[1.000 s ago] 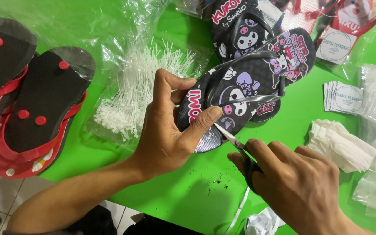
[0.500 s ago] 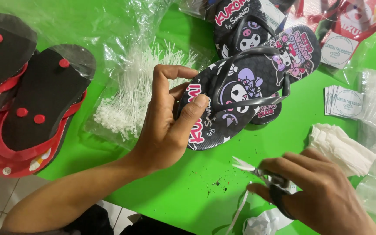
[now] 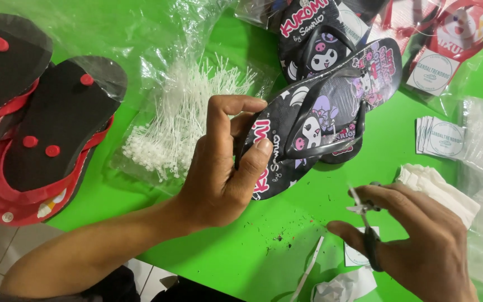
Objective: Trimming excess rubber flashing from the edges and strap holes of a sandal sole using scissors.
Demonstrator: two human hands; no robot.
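Sandal [image 3: 314,120] sits tilted above the green bench [image 3: 236,251] in your left hand [image 3: 219,173], thumb on its sole, while your right hand [image 3: 415,240] grips scissors [image 3: 364,223] just beside it.

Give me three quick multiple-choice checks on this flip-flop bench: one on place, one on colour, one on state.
1. Where does the bag of white plastic tag pins lie?
A. Between the red-edged soles and the held sandal
B. Under the right hand
C. On the floor

2. What colour is the table top?
A. Blue
B. Green
C. White

3. How is the black cartoon-print flip-flop held?
A. Lying flat, untouched
B. Gripped in the left hand
C. Pinched by the right hand

Answers:
1 A: it sits right of the stacked black-and-red soles.
2 B: bright green all round.
3 B: thumb and fingers wrap its heel end; the right hand holds small scissors apart from it.
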